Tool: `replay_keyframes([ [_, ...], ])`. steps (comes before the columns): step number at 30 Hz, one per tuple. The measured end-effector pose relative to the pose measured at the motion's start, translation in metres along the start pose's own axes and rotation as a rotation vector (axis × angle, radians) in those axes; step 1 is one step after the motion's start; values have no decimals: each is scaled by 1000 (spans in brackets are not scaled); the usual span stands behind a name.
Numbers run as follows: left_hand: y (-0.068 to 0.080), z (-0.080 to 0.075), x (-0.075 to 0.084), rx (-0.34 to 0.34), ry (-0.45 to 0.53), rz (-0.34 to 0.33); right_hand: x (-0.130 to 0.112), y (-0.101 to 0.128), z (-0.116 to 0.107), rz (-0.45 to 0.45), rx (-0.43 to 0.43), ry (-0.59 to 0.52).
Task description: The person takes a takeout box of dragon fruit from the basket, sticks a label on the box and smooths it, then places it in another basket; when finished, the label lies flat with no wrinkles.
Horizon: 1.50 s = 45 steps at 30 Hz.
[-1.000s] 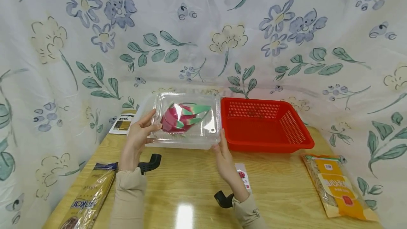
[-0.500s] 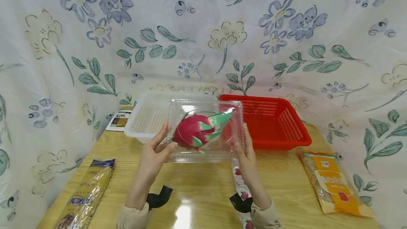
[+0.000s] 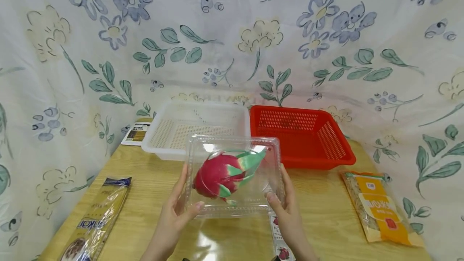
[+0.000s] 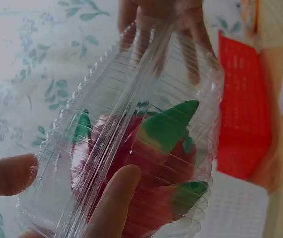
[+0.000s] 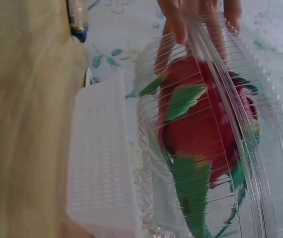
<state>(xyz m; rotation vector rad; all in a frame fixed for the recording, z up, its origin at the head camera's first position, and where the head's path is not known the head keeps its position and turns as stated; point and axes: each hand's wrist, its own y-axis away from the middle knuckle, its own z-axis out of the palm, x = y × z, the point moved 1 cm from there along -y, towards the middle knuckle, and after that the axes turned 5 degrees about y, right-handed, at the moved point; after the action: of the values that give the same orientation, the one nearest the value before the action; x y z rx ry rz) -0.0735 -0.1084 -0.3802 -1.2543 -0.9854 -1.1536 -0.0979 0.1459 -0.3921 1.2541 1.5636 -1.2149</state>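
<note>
A clear plastic clamshell box (image 3: 235, 211) is held up above the table between both hands, its lid down. Inside lies a dragon fruit (image 3: 219, 174), magenta with green leafy tips pointing right. My left hand (image 3: 177, 209) grips the box's left edge, thumb on the near side. At the opposite edge my right hand (image 3: 288, 212) holds it the same way. The left wrist view shows the box's ridged side and rim seam, with the left thumb (image 4: 116, 198) pressed near the seam. Seen from the right wrist, the fruit (image 5: 191, 119) shows through the ridged plastic.
Behind the box stand a white basket (image 3: 159, 150) and, to its right, a red basket (image 3: 308, 164). A golden packet (image 3: 99, 216) lies left, an orange-labelled bag (image 3: 382, 208) right. A strip of dragon-fruit stickers (image 3: 278, 237) lies under the right hand. A white-and-gold packet (image 3: 135, 133) lies back left.
Both hands have brought the box from in front of the white basket rightward and down, nearer to me. The white basket, earlier largely covered, now shows more fully.
</note>
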Motion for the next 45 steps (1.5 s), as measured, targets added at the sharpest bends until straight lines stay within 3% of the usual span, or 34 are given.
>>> replay_keyframes([
  [8, 22, -15, -53, -78, 177, -46, 32, 27, 12, 153, -26, -14],
  [16, 32, -21, -79, -70, 220, -88, 52, 42, 21, 206, -8, -11],
  [20, 35, -22, -86, -58, 209, -124, 56, 46, 23, 234, -4, -12],
  [28, 41, -25, -96, -2, -31, -117, 64, 54, 27, 237, -3, 43],
  [38, 41, -28, -98, -10, -27, -244, 66, 54, 27, 284, -20, 141],
  [45, 41, -34, -93, 11, -41, -255, 63, 47, 18, 220, -112, 228],
])
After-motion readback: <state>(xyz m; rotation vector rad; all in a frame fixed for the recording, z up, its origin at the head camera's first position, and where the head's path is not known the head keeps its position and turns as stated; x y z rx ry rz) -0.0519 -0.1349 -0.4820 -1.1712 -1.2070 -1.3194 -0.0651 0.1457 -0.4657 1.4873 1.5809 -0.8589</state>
